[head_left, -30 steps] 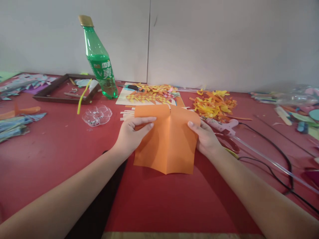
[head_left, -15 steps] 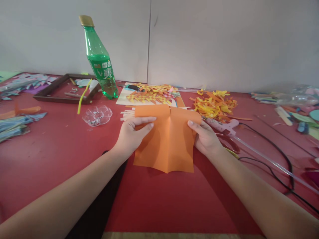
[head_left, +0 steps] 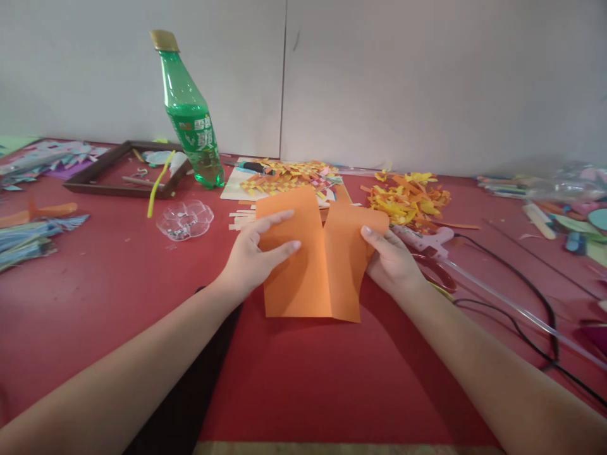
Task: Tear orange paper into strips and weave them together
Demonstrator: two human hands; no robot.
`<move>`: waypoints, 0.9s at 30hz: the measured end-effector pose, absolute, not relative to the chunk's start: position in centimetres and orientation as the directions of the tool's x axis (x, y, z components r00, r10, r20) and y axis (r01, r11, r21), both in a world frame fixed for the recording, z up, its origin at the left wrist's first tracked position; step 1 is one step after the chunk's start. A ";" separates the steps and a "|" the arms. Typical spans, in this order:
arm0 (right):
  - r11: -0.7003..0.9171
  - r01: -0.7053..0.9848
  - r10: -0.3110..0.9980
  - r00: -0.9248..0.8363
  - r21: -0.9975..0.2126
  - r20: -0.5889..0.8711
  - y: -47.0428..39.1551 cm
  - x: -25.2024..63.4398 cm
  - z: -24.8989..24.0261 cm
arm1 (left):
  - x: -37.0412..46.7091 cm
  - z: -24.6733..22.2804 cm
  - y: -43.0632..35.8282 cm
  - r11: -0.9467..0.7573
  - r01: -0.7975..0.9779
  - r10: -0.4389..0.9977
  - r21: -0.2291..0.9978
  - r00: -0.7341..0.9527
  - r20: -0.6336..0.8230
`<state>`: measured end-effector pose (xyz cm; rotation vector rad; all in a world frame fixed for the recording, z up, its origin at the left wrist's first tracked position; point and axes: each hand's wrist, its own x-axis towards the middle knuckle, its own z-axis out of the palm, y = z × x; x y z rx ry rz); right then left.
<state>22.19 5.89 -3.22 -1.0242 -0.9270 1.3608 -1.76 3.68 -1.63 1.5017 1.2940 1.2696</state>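
A sheet of orange paper [head_left: 303,278] stands upright over the red table, with a crease down its middle and a slit at the top of that crease. Its left flap rises flat, while the right flap curls over at the top. My left hand [head_left: 251,256] rests against the left part, its thumb and forefinger spread apart across the front. On the right edge, my right hand [head_left: 391,259] pinches the sheet, thumb in front and the other fingers behind. White paper strips [head_left: 241,218] stick out past the sheet's left side.
A green bottle [head_left: 196,139] stands beside a dark wooden frame [head_left: 109,188] and a clear flower-shaped dish [head_left: 184,221]. Woven yellow-orange paper [head_left: 279,183] and a heap of strips [head_left: 410,199] lie behind. A pink glue gun [head_left: 431,242] with its black cable [head_left: 535,291] is at right.
The left flap of the orange paper has uncurled and now stands up higher. My left thumb and forefinger have spread apart; my right hand still pinches its edge.
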 end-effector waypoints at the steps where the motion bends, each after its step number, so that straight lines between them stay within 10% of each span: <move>1: -0.050 -0.315 0.998 0.023 -0.948 -0.060 5.9 22.2 -3.2 | -1.7 -1.6 3.7 -0.208 0.245 0.977 0.947 0.007 0.213; 27: -0.056 -0.347 0.998 -0.027 -0.936 -0.050 5.5 21.9 -3.3 | -1.7 -1.8 3.8 -0.203 0.199 0.968 0.959 -0.105 0.227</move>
